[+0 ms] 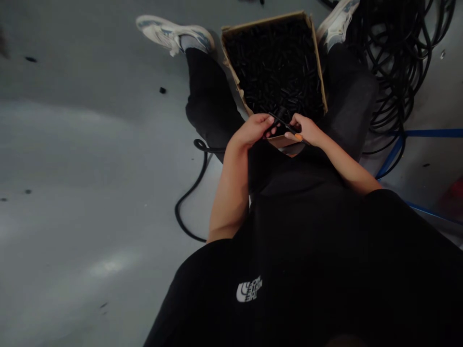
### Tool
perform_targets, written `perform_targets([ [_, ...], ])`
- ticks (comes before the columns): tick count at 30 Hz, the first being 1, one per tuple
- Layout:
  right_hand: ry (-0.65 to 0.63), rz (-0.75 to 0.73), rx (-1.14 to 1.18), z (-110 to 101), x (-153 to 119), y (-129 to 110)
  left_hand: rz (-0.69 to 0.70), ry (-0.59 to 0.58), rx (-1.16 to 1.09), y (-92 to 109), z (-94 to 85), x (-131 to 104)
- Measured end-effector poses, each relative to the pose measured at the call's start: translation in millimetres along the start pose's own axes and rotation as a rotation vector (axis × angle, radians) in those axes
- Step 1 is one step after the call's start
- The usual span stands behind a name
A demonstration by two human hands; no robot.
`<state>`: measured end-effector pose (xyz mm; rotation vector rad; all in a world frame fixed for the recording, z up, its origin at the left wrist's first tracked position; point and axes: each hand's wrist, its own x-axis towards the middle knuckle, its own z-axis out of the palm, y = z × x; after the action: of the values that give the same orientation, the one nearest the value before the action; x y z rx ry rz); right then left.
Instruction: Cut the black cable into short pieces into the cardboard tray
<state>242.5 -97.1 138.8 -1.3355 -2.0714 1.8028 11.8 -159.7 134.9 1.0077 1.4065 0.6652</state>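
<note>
Both of my hands meet over the near edge of a cardboard box between my legs. Short black tube pieces fill the box. My left hand is closed on a black hose, pinched between thumb and fingers. In my right hand are scissors with orange and black handles, their dark blades pointing left at the hose by my left fingertips. How far the blades are apart is too dark to tell. A length of black hose curves over the floor on my left and passes behind my left forearm.
A big tangled coil of black hose lies beyond my right leg. Blue bars stand at the right, near a red object. Small black scraps are scattered on the grey floor. My shoes flank the box.
</note>
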Motion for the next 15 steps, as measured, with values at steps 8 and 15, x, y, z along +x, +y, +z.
perform_targets([
  [8, 0.010, -0.007, 0.039, 1.7, 24.6, 20.3, -0.300, -0.296, -0.395, -10.2, -19.1, 41.9],
  [15, 0.026, -0.097, 0.090, 10.9, 34.1, 44.4, -0.463, -0.528, -0.526, -21.8, -22.9, 63.3],
])
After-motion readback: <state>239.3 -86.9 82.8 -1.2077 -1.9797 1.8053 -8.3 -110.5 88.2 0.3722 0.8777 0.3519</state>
